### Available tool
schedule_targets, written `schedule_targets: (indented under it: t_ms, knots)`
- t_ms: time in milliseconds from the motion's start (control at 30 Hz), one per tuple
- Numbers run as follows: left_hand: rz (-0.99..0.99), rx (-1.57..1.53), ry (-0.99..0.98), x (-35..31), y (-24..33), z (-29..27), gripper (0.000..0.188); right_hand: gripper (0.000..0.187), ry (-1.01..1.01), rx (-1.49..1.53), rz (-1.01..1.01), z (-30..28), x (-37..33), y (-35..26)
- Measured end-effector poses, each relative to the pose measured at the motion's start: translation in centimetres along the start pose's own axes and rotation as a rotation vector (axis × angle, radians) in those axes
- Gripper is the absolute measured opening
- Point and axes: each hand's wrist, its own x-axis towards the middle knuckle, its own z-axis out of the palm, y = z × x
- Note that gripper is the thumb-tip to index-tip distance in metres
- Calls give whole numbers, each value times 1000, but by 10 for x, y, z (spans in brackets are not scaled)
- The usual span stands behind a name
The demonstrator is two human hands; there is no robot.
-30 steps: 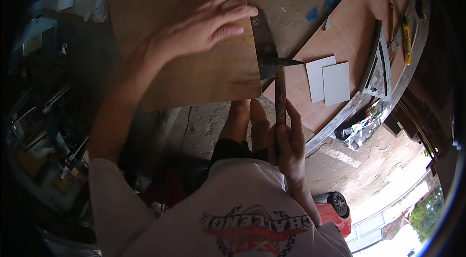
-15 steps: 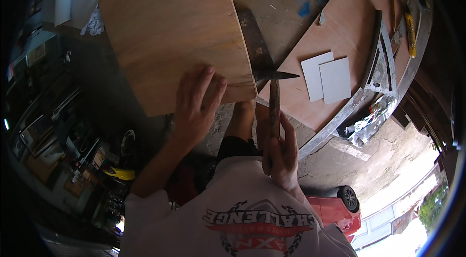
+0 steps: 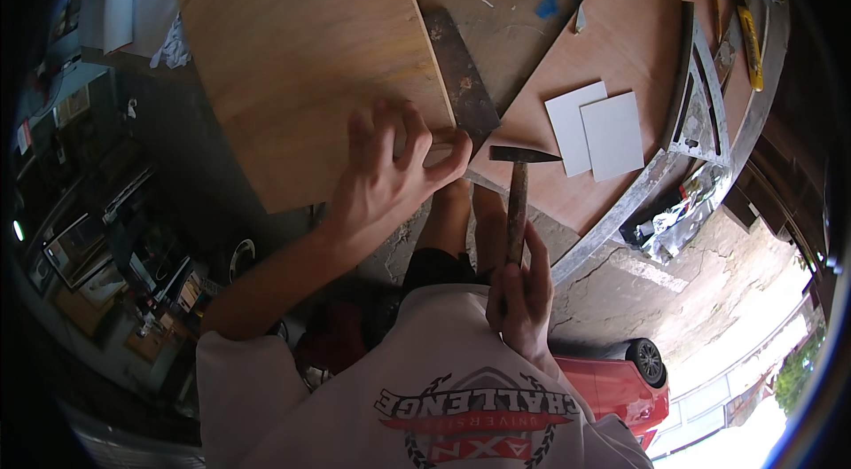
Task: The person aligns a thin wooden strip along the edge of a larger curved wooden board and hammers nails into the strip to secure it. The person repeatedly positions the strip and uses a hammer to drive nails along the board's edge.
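Observation:
My left hand is over the near right corner of a plywood panel. Its fingers are bent and apart, and the thumb reaches to the panel's right edge; I cannot tell how firmly it touches. Lower right, my right hand is wrapped around the worn wooden handle of a hammer. The hammer stands head up, its dark narrow head just right of the panel corner and apart from it. A dark, flat metal piece sticks out from under the panel's right edge.
A second thin wood sheet lies on the right, bearing two white square tiles. Beyond them are a metal angle tool, a yellow cutter and crumpled foil. Behind me is a red car.
The hammer head has come away from the panel's edge, moving right and slightly down. My left hand has shifted right to the corner, its fingers bending and thumb spreading out.

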Motion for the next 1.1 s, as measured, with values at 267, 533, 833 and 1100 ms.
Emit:
schedule_targets:
  t_ms: [267,533,833,1100]
  knots:
    - [-45,-28,99,4,5,5,50,57,8,-53,-52,-8,1,7]
    - [-49,-3,117,2,8,8,49,58,24,-54,-35,-10,2,7]
    - [-66,-30,160,0,10,12,50,59,24,-3,-61,-7,3,17]
    - [-96,-66,215,3,12,17,42,58,-26,29,-74,-11,4,13]
